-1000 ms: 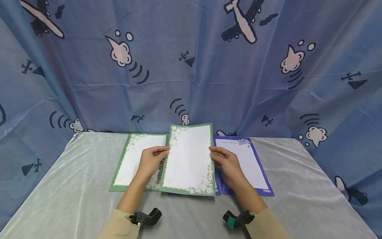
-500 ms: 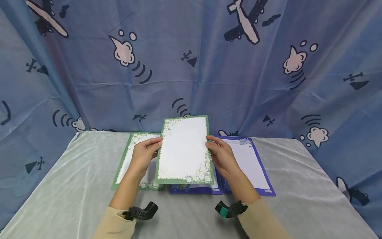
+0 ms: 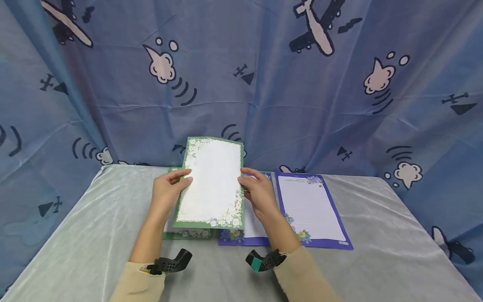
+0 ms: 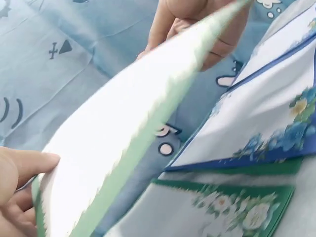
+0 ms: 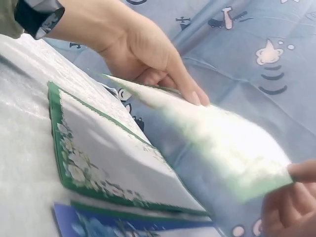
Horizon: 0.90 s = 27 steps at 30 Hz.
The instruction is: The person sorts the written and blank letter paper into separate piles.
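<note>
Raised sheet (image 3: 211, 182), pinched by left hand (image 3: 165, 191) and right hand (image 3: 259, 191), kinda blocks one green page (image 3: 188, 234), two purple ones (image 3: 311, 206) beside.

Bordered sheets (image 3: 311, 207) on cloth-covered table (image 3: 381, 235)

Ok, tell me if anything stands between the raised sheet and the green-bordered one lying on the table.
Nothing visible does, except the fingers of the left hand and right hand behind the raised sheet. The right wrist view shows an open gap between it and the lower green-bordered sheet.
</note>
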{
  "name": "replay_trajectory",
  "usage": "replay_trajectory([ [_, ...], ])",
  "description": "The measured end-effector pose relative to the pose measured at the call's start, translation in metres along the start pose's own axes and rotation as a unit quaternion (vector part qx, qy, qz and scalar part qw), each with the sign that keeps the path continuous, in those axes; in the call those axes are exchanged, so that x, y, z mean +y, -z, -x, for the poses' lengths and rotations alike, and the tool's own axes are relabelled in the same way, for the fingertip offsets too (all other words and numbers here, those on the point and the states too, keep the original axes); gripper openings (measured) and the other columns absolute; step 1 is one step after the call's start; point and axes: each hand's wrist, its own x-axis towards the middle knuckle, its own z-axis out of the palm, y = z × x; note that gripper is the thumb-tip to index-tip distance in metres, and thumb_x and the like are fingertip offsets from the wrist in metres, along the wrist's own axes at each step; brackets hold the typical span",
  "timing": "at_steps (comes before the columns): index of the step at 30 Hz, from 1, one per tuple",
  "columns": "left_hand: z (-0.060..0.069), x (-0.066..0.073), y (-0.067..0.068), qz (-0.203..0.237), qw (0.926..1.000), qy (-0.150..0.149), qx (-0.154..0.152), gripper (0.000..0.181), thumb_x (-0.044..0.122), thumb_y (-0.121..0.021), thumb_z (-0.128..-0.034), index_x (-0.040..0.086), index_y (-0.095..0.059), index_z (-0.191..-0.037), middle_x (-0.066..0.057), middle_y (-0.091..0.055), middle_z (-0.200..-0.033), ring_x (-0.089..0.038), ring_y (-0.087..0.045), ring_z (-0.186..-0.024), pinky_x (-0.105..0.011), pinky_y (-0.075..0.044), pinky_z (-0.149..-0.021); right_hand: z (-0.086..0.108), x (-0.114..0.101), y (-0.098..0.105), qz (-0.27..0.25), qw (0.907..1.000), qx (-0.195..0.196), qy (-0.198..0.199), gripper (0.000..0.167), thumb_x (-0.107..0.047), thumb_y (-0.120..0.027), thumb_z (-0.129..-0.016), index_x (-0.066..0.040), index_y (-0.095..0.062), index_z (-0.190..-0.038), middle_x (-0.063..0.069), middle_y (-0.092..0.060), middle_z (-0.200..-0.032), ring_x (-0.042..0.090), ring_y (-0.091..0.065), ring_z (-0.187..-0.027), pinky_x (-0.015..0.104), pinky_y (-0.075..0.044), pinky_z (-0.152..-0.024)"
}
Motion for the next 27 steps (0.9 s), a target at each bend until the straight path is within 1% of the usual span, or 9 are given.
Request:
replay_trajectory([
  [5, 0.000, 0.000, 0.009, -0.055, 0.9975, -0.028, 0.034, 0.034, 0.012, -0.067, -0.0967, 0.005, -0.068, -0.130, -0.013, -0.049, -0.155, -0.029, -0.039, -0.149, -0.047, -0.039, -0.117, -0.002, 0.007, -0.023, 0.079, 0.9951, 0.020, 0.056, 0.032, -0.005, -0.066, -0.096, -0.009, -0.067, -0.127, 0.010, -0.076, -0.103, 0.010, -0.062, -0.081, 0.025, -0.053, -0.071],
  [9, 0.000, -0.003, 0.015, -0.077, 0.9949, -0.041, 0.049, 0.034, 0.010, -0.066, -0.0968, 0.005, -0.068, -0.130, -0.015, -0.054, -0.150, -0.030, -0.042, -0.146, -0.046, -0.040, -0.115, -0.002, 0.013, -0.038, 0.125, 0.9875, 0.027, 0.091, 0.029, -0.004, -0.066, -0.095, -0.010, -0.069, -0.123, 0.016, -0.075, -0.104, 0.011, -0.056, -0.070, 0.024, -0.049, -0.065],
  [11, -0.001, -0.004, 0.018, -0.095, 0.9928, -0.046, 0.057, 0.033, 0.011, -0.066, -0.0970, 0.006, -0.069, -0.130, -0.015, -0.058, -0.146, -0.030, -0.061, -0.117, -0.042, -0.048, -0.100, -0.002, 0.015, -0.043, 0.143, 0.9840, 0.031, 0.102, 0.028, -0.004, -0.067, -0.094, -0.011, -0.070, -0.121, 0.015, -0.075, -0.103, 0.010, -0.053, -0.064, 0.024, -0.047, -0.062],
  [12, -0.001, -0.004, 0.020, -0.105, 0.9915, -0.047, 0.060, 0.033, 0.011, -0.066, -0.0970, 0.006, -0.069, -0.130, -0.015, -0.060, -0.143, -0.027, -0.062, -0.097, -0.038, -0.049, -0.089, -0.002, 0.016, -0.046, 0.151, 0.9824, 0.033, 0.105, 0.028, -0.005, -0.067, -0.094, -0.012, -0.070, -0.121, 0.014, -0.076, -0.102, 0.010, -0.052, -0.062, 0.024, -0.045, -0.060],
  [14, -0.002, -0.006, 0.021, -0.127, 0.9888, -0.047, 0.063, 0.033, 0.011, -0.066, -0.0970, 0.008, -0.069, -0.129, -0.015, -0.063, -0.139, -0.020, -0.047, -0.067, -0.031, -0.043, -0.070, -0.002, 0.018, -0.049, 0.172, 0.9781, 0.035, 0.112, 0.028, -0.007, -0.068, -0.093, -0.013, -0.071, -0.120, 0.013, -0.076, -0.099, 0.010, -0.047, -0.057, 0.023, -0.042, -0.057],
  [15, -0.002, -0.007, 0.022, -0.137, 0.9875, -0.046, 0.063, 0.033, 0.012, -0.066, -0.0968, 0.008, -0.069, -0.129, -0.015, -0.063, -0.137, -0.017, -0.036, -0.060, -0.030, -0.037, -0.064, -0.003, 0.020, -0.050, 0.182, 0.9758, 0.035, 0.116, 0.027, -0.007, -0.068, -0.093, -0.013, -0.071, -0.120, 0.013, -0.076, -0.097, 0.010, -0.045, -0.055, 0.024, -0.039, -0.055],
  [17, -0.003, -0.009, 0.023, -0.152, 0.9853, -0.045, 0.064, 0.033, 0.012, -0.067, -0.0964, 0.009, -0.070, -0.129, -0.015, -0.064, -0.131, -0.014, -0.024, -0.055, -0.028, -0.033, -0.057, -0.004, 0.022, -0.052, 0.208, 0.9693, 0.034, 0.126, 0.027, -0.008, -0.068, -0.093, -0.013, -0.072, -0.120, 0.012, -0.077, -0.100, 0.010, -0.050, -0.058, 0.023, -0.039, -0.055],
  [22, -0.006, -0.013, 0.028, -0.179, 0.9810, -0.051, 0.054, 0.034, 0.010, -0.067, -0.0953, 0.007, -0.069, -0.129, -0.017, -0.065, -0.133, -0.013, -0.027, -0.055, -0.029, -0.035, -0.060, -0.005, 0.029, -0.055, 0.267, 0.9513, 0.021, 0.152, 0.028, -0.009, -0.069, -0.094, -0.012, -0.072, -0.121, 0.014, -0.076, -0.115, 0.018, -0.068, -0.075, 0.026, -0.049, -0.061],
  [27, -0.006, -0.013, 0.030, -0.200, 0.9782, -0.044, 0.033, 0.035, 0.009, -0.066, -0.0953, 0.007, -0.069, -0.130, -0.020, -0.065, -0.132, -0.015, -0.032, -0.057, -0.029, -0.036, -0.057, -0.005, 0.036, -0.058, 0.294, 0.9440, -0.001, 0.150, 0.030, -0.011, -0.068, -0.095, -0.011, -0.071, -0.125, 0.016, -0.073, -0.120, 0.028, -0.073, -0.090, 0.034, -0.059, -0.071],
])
